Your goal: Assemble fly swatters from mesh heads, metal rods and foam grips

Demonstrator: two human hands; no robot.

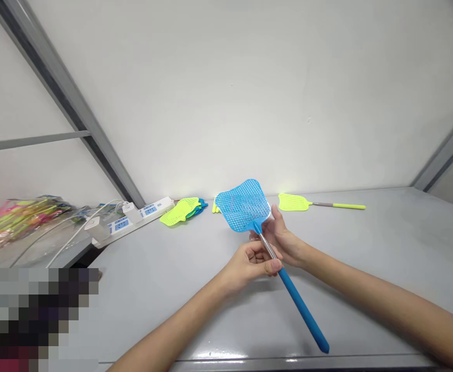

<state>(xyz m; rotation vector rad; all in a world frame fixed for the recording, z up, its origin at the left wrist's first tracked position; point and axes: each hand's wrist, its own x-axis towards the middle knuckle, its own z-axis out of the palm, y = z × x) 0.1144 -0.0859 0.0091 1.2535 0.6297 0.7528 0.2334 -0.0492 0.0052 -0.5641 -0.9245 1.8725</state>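
A blue fly swatter (303, 307) with a perforated square head, metal rod and long blue grip is held tilted over the table, its head up and away from me. My left hand (252, 262) is closed around the rod just above the blue grip, thumb on top. Behind the neck, my right hand (283, 238) holds the swatter close under its head; its thumb points up beside the head's edge, and its fingers are partly hidden by the swatter.
A yellow fly swatter (294, 202) lies at the back right. Back left are stacked yellow and blue swatter heads (180, 212), beside a white power strip (145, 219) with plugs and cables. Bagged colourful items (28, 217) lie far left. A white wall (250, 103) rises behind the grey table (385, 258).
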